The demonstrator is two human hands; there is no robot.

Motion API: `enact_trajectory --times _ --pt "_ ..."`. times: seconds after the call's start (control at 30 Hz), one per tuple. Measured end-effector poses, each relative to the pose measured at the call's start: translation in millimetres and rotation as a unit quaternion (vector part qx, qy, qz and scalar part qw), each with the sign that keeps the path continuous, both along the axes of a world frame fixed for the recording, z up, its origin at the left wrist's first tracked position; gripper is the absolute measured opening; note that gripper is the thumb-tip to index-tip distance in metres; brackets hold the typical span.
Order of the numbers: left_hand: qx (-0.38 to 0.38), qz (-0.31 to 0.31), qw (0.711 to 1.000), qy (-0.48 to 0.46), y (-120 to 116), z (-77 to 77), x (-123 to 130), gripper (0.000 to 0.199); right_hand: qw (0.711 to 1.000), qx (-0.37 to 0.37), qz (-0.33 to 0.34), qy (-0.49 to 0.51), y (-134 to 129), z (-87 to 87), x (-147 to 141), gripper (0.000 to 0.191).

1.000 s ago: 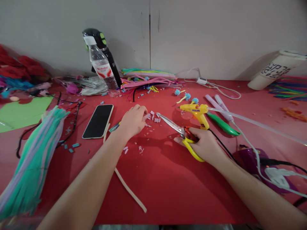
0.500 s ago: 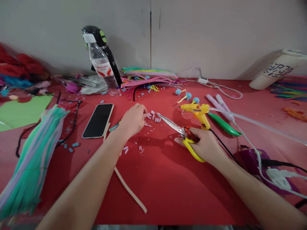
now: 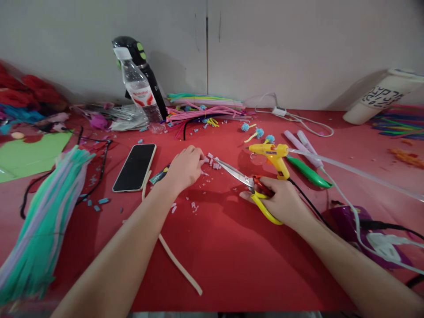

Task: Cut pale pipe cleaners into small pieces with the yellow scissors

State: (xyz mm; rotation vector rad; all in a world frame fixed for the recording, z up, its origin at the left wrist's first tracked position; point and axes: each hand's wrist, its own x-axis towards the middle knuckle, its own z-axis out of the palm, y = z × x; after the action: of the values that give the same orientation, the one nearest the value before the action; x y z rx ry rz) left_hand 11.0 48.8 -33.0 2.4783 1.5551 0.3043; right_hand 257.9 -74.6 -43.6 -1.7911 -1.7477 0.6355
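Note:
My right hand (image 3: 276,198) is wrapped round the scissors (image 3: 261,190), which have yellow and red handles; their closed blades point up and left. The blade tips lie beside short lilac pieces (image 3: 216,164) on the red table (image 3: 225,269). My left hand (image 3: 187,165) rests at the left of those pieces with its fingers bent together; what its fingertips hold, if anything, is too small to tell. Under the left wrist shows part of a dark green item (image 3: 159,175). A cream strip (image 3: 180,267) runs out from beneath the left forearm.
A phone (image 3: 135,168) and a green and lilac bundle (image 3: 49,221) lie at the left. Bottles (image 3: 141,90) stand behind. A yellow glue gun (image 3: 273,154) sits beyond my right hand, near a green tool (image 3: 309,171), cables and a tilted white cup (image 3: 377,97).
My left hand has shifted very slightly, uncovering a little more of the dark green item. My right hand and the scissors have hardly moved.

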Motion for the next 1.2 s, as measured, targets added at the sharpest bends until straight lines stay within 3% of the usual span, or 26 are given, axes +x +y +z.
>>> enact_trajectory --times 0.57,0.9,1.0,1.2 --pt "0.033 0.037 0.986 -0.158 -3.3 9.9 -2.8 0.011 1.0 -0.001 0.0 -0.014 0.8 -2.8 0.9 0.048" --pt "0.018 0.004 0.976 -0.218 -3.7 7.2 -4.0 0.012 1.0 -0.005 0.0 -0.016 0.4 -1.4 0.3 0.046" --pt "0.015 -0.001 0.977 -0.213 -2.6 6.5 -4.3 0.024 1.0 -0.008 -0.001 -0.018 0.5 -1.5 0.3 0.047" --pt "0.016 0.009 0.983 -0.182 -2.2 6.8 -4.8 0.02 1.0 -0.019 -0.006 -0.005 0.4 -1.6 0.7 0.048"
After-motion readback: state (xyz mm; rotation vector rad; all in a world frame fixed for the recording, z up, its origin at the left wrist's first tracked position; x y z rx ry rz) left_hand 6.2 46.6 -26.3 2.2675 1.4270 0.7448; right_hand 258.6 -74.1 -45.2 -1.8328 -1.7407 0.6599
